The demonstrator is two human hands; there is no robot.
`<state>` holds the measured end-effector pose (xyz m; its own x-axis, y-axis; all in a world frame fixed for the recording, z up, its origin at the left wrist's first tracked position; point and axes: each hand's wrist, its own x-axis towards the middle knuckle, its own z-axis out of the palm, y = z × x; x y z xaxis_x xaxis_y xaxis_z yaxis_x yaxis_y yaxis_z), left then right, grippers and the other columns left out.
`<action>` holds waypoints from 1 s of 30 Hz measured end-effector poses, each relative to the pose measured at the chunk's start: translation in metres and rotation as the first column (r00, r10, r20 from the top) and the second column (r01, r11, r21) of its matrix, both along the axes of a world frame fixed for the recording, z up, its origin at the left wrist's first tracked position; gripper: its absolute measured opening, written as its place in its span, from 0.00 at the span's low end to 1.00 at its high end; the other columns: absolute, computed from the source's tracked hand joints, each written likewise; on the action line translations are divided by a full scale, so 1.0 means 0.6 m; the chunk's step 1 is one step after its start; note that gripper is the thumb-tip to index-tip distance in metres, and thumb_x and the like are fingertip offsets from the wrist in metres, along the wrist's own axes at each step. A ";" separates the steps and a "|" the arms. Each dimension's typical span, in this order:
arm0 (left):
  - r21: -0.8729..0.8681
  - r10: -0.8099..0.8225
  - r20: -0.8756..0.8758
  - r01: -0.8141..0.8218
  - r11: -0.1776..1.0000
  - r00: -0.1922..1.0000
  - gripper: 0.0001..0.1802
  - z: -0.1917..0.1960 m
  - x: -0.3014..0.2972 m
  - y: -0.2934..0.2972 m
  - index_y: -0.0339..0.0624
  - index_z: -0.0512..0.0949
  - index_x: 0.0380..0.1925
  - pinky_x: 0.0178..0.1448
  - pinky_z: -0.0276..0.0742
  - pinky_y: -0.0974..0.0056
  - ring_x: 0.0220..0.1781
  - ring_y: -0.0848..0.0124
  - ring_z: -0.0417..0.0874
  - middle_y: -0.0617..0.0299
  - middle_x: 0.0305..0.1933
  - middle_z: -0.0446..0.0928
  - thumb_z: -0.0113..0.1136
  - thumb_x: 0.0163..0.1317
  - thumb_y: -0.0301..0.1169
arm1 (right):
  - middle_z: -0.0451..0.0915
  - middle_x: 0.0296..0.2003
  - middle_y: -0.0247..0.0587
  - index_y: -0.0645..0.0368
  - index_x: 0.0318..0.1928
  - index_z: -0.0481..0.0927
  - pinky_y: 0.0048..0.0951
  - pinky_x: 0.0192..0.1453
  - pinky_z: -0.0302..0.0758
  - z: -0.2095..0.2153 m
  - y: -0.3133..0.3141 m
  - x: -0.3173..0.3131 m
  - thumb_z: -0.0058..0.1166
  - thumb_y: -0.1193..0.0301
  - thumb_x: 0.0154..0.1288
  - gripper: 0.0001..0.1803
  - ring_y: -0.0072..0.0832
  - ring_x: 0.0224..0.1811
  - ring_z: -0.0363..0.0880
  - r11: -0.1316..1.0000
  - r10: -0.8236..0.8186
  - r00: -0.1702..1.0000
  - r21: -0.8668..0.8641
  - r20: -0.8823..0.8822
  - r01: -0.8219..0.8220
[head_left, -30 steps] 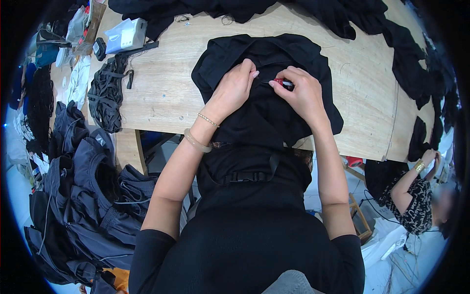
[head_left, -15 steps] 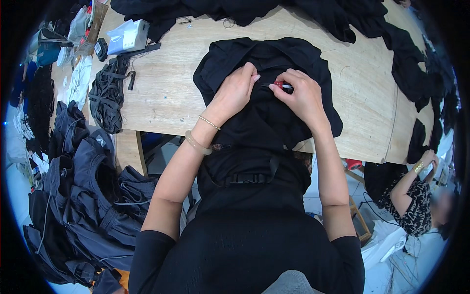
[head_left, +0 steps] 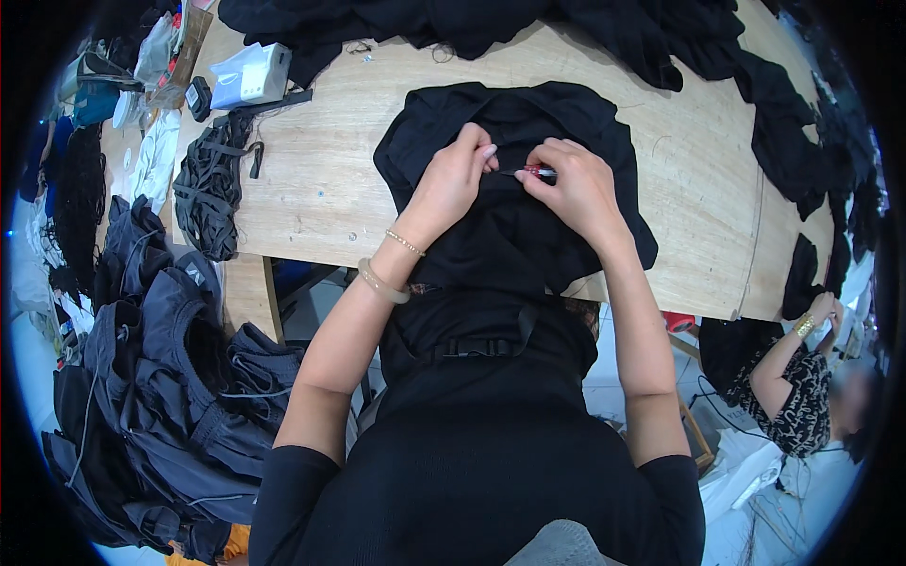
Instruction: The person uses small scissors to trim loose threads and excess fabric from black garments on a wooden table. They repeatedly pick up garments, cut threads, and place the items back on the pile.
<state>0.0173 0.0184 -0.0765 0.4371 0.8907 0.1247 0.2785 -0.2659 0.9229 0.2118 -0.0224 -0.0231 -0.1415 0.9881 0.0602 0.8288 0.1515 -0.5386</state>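
A black garment (head_left: 514, 236) lies bunched on the wooden table (head_left: 330, 179) and hangs over its near edge toward me. My left hand (head_left: 451, 179) pinches a fold of the black fabric near its middle; two bracelets sit on that wrist. My right hand (head_left: 574, 184) holds a small red-handled tool (head_left: 538, 171) whose tip meets the fabric right beside my left fingertips. The tool's working end is mostly hidden by my fingers.
More black garments (head_left: 491, 24) are piled along the table's far and right edges. A bundle of black straps (head_left: 209, 189) and a white-and-blue box (head_left: 247, 74) lie at the left. Dark grey garments (head_left: 160, 377) are heaped at my left. Another person (head_left: 802, 387) sits at lower right.
Both hands have shifted slightly closer together on the garment's fold; the fabric between them is pulled a little tighter. Nothing was picked up or let go.
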 end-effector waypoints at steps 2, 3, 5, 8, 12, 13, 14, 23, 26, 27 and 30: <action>-0.205 0.139 0.160 -0.105 0.973 0.977 0.05 0.021 -0.002 -0.013 0.36 0.70 0.40 0.36 0.75 0.67 0.32 0.73 0.80 0.58 0.31 0.77 0.49 0.75 0.26 | 0.80 0.28 0.32 0.61 0.33 0.84 0.27 0.37 0.74 0.002 -0.001 0.010 0.65 0.64 0.60 0.12 0.25 0.33 0.78 0.987 -0.150 0.957 -0.091 -0.247 0.132; -0.227 0.188 0.174 -0.147 0.963 0.967 0.05 0.033 -0.004 -0.018 0.36 0.71 0.39 0.36 0.74 0.69 0.32 0.76 0.78 0.60 0.31 0.77 0.50 0.75 0.27 | 0.79 0.28 0.30 0.61 0.34 0.84 0.25 0.37 0.72 -0.001 -0.004 0.016 0.64 0.64 0.62 0.12 0.21 0.33 0.76 0.963 -0.258 0.873 -0.181 -0.415 0.198; -0.279 0.284 0.190 -0.225 0.933 0.940 0.06 0.055 -0.016 -0.032 0.36 0.72 0.39 0.35 0.72 0.73 0.32 0.81 0.76 0.63 0.31 0.76 0.50 0.75 0.27 | 0.78 0.29 0.26 0.62 0.38 0.84 0.20 0.37 0.68 0.000 -0.009 0.022 0.62 0.65 0.66 0.11 0.15 0.33 0.73 0.924 -0.375 0.679 -0.311 -0.631 0.221; -0.206 0.194 0.012 -0.187 0.961 0.981 0.06 0.074 -0.031 -0.037 0.38 0.74 0.42 0.36 0.72 0.73 0.32 0.80 0.75 0.64 0.30 0.74 0.56 0.72 0.29 | 0.77 0.30 0.21 0.64 0.41 0.84 0.14 0.38 0.63 0.003 -0.011 0.023 0.61 0.68 0.69 0.10 0.09 0.33 0.69 0.911 -0.410 0.486 -0.378 -0.772 0.168; 0.279 0.134 -0.240 -0.064 0.958 0.962 0.12 0.051 -0.015 -0.033 0.39 0.77 0.43 0.41 0.76 0.63 0.36 0.64 0.80 0.59 0.37 0.73 0.66 0.61 0.29 | 0.79 0.31 0.24 0.64 0.40 0.83 0.15 0.41 0.68 -0.017 -0.012 0.010 0.62 0.68 0.68 0.10 0.10 0.34 0.72 0.934 -0.356 0.533 -0.300 -0.768 0.192; 0.378 0.162 -0.300 -0.039 0.925 0.940 0.13 0.048 -0.008 -0.032 0.39 0.77 0.42 0.42 0.77 0.62 0.37 0.60 0.81 0.58 0.38 0.73 0.68 0.59 0.29 | 0.79 0.31 0.25 0.64 0.40 0.83 0.15 0.42 0.69 -0.026 -0.013 0.007 0.62 0.68 0.68 0.10 0.11 0.34 0.73 0.938 -0.345 0.543 -0.283 -0.765 0.197; 0.330 0.130 -0.328 -0.016 0.944 0.936 0.12 0.048 -0.005 -0.031 0.39 0.77 0.39 0.44 0.78 0.58 0.39 0.54 0.81 0.57 0.41 0.72 0.68 0.58 0.29 | 0.80 0.31 0.26 0.64 0.40 0.83 0.16 0.43 0.70 -0.031 -0.014 0.005 0.62 0.68 0.67 0.11 0.12 0.35 0.73 0.942 -0.335 0.554 -0.267 -0.762 0.203; -0.417 -0.122 0.017 0.118 0.901 0.992 0.06 0.060 -0.036 -0.014 0.36 0.74 0.33 0.36 0.74 0.69 0.27 0.77 0.77 0.60 0.24 0.78 0.60 0.68 0.25 | 0.79 0.29 0.26 0.64 0.40 0.83 0.16 0.41 0.69 -0.041 -0.023 0.012 0.63 0.67 0.68 0.11 0.11 0.33 0.72 0.929 -0.369 0.569 -0.296 -0.735 0.220; -0.507 -0.251 -0.416 0.006 0.862 0.874 0.04 0.107 -0.086 -0.013 0.36 0.77 0.34 0.36 0.76 0.68 0.31 0.72 0.83 0.57 0.25 0.79 0.62 0.64 0.24 | 0.78 0.29 0.25 0.63 0.40 0.84 0.16 0.38 0.66 -0.043 -0.022 0.013 0.61 0.66 0.69 0.11 0.10 0.31 0.70 0.921 -0.390 0.553 -0.319 -0.737 0.224; -0.492 -0.271 -0.577 -0.063 0.868 0.770 0.04 0.117 -0.094 -0.016 0.35 0.77 0.34 0.37 0.76 0.67 0.32 0.70 0.84 0.56 0.25 0.79 0.63 0.63 0.24 | 0.78 0.29 0.25 0.63 0.40 0.84 0.15 0.37 0.65 -0.044 -0.022 0.013 0.61 0.66 0.69 0.11 0.10 0.30 0.69 0.917 -0.398 0.548 -0.328 -0.736 0.226; -0.018 0.024 -0.747 -0.056 0.998 0.664 0.06 0.142 -0.096 -0.030 0.34 0.78 0.34 0.39 0.79 0.61 0.33 0.59 0.85 0.53 0.26 0.80 0.64 0.61 0.24 | 0.75 0.27 0.23 0.61 0.40 0.84 0.16 0.34 0.63 -0.038 -0.017 0.007 0.59 0.64 0.70 0.12 0.11 0.29 0.68 0.907 -0.420 0.392 -0.370 -0.819 0.201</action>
<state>-0.0402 0.0005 0.0088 0.3332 0.9063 -0.2598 0.8879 -0.2089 0.4100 0.2157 -0.0327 -0.0460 0.1969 0.9548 -0.2229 -0.1288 -0.2002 -0.9713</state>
